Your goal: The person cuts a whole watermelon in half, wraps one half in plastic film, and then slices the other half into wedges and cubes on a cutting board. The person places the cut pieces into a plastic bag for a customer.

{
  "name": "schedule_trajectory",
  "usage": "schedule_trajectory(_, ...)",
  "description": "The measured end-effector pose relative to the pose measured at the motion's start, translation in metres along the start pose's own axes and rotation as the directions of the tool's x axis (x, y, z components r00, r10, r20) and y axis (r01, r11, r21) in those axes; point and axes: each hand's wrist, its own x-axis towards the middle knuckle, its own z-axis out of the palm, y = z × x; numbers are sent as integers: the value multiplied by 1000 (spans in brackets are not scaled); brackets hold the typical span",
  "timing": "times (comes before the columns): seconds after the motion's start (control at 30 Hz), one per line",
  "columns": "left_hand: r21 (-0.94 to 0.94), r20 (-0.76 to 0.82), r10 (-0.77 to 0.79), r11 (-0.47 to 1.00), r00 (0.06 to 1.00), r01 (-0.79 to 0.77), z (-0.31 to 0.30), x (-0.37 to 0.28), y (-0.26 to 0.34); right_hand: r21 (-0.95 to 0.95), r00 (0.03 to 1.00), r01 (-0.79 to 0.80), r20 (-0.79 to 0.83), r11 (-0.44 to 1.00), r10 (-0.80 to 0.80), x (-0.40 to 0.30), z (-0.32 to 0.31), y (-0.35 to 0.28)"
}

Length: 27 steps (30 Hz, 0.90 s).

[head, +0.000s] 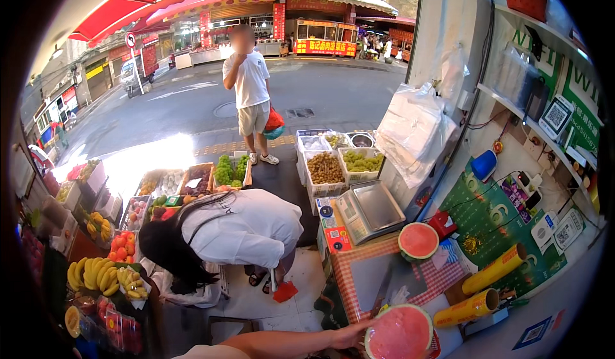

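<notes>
My left hand (351, 336) reaches in from the bottom and grips the left side of a cut watermelon half (399, 332). Its glossy red face is turned up toward me. A small patch of skin shows at the melon's lower right edge; whether it is my right hand I cannot tell. Just beyond the melon, a knife (383, 287) lies on a grey mat (360, 275) over a red checked tablecloth (343, 267). A second watermelon half (418, 240) sits farther back on the counter, near a digital scale (377, 210).
Two yellow rolls (466, 307) stand right of the melon. A person in white (245, 224) bends over fruit crates, holding something red (285, 291). Another person (252, 83) stands at the street side. Bananas (96, 275) lie at left. Plastic bags (415, 123) hang above the scale.
</notes>
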Motion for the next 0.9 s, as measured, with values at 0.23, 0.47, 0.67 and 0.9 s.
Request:
schedule_trajectory(0.23,325,143,-269,922,952,211,-14,104,-37,-49,970,70,-228,996,-80,19,-113,-14)
schedule_trajectory(0.47,477,3,-291,841,957,254,-3,146,-50,-56,939,132,-313,990,-143,5,-133,-27)
schedule_trajectory(0.67,592,-128,-320,735,939,331,3,153,-38,94,939,112,-336,989,-74,8,-121,-36)
schedule_trajectory(0.9,540,-127,-115,825,985,166,12,133,-42,158,940,148,-330,976,-89,10,-140,-24)
